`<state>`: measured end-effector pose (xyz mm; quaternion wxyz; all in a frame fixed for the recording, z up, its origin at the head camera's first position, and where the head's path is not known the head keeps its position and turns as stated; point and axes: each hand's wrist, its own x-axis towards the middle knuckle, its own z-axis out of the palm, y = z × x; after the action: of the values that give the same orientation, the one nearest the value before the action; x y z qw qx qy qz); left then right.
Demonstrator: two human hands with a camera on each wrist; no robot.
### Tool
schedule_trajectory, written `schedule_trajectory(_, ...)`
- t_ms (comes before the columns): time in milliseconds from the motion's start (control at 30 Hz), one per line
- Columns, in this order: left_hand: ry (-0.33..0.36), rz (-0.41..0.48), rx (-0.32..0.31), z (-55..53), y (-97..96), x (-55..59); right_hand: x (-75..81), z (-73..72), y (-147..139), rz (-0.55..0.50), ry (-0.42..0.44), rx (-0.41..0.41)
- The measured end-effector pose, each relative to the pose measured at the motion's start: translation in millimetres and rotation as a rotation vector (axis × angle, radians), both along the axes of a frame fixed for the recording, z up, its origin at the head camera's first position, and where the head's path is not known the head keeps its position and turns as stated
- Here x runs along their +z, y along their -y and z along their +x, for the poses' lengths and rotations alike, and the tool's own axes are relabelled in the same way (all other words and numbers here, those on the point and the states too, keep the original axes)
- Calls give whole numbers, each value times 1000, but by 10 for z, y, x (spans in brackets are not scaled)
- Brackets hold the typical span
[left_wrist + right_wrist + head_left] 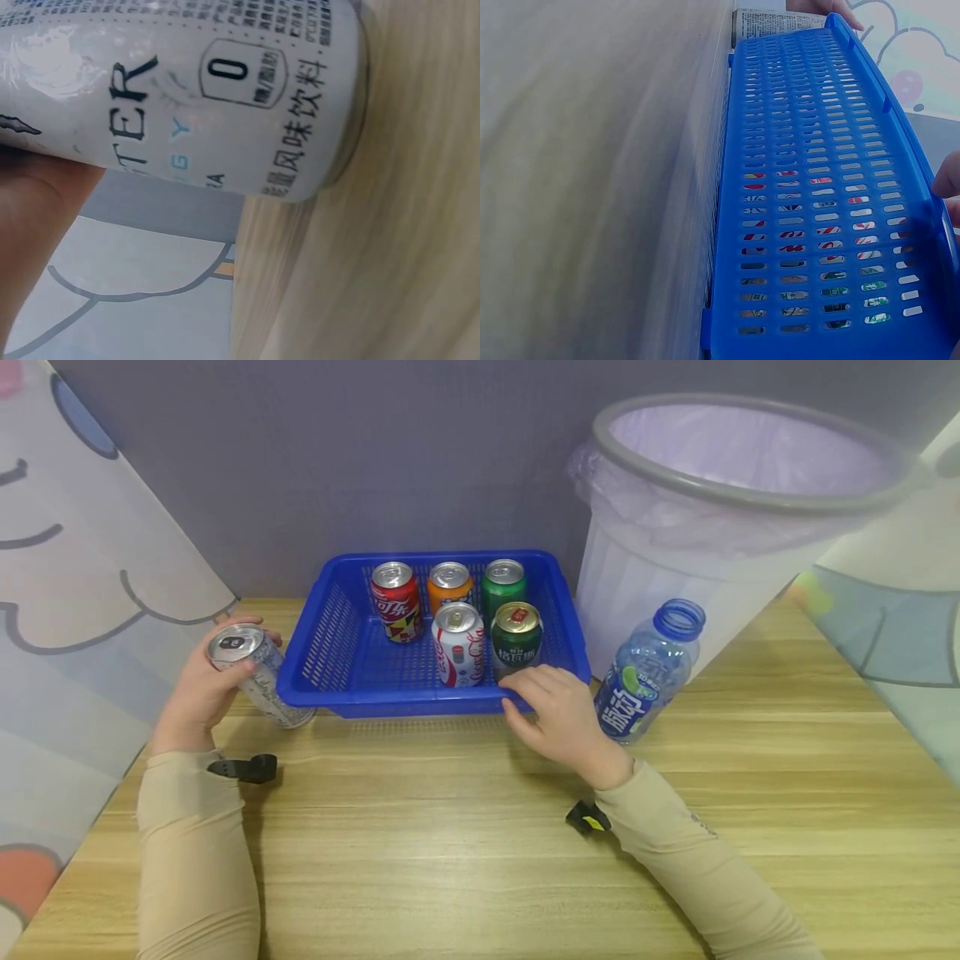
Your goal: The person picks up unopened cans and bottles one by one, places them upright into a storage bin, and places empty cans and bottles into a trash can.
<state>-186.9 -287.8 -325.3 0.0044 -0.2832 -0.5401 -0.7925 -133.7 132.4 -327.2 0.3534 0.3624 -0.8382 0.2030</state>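
My left hand (191, 685) grips a white energy drink can (262, 672) near its top, just left of the blue plastic basket (375, 700). The can's base is at the wooden tabletop in the left wrist view; whether it bears on it I cannot tell. My right hand (558, 718) holds the basket's front rim toward the right, fingers over the edge and thumb below it. Inside the basket stand a red can (397, 610), an orange can (450, 585), a green can (504, 585), a white-and-red Coca-Cola can (459, 647) and a dark green can (516, 639) with a gold top.
A blue-tinted plastic bottle (648, 672) without a cap stands right of the basket. Behind it is a white bin (675, 560) lined with a translucent bag. A grey partition (360, 460) rises behind the basket, and printed panels (90, 577) flank the table (420, 852).
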Motion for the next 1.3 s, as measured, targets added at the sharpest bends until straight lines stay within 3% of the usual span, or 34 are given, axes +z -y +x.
schedule_trajectory(267,0,-36,-17,-9,14,-36,8,6,2,6,2,-7)
schedule_trajectory(467,6,-71,40,8,-4,-35,5,8,3,1,-3,-6)
schedule_trajectory(700,-39,-152,102,8,-11,-15,-1,0,5,-13,-15,6)
schedule_trajectory(967,-44,-86,109,10,-54,-21,2,2,2,-10,-11,3)
schedule_trajectory(1300,51,-168,262,20,-62,26,-3,-2,1,-5,-15,2)
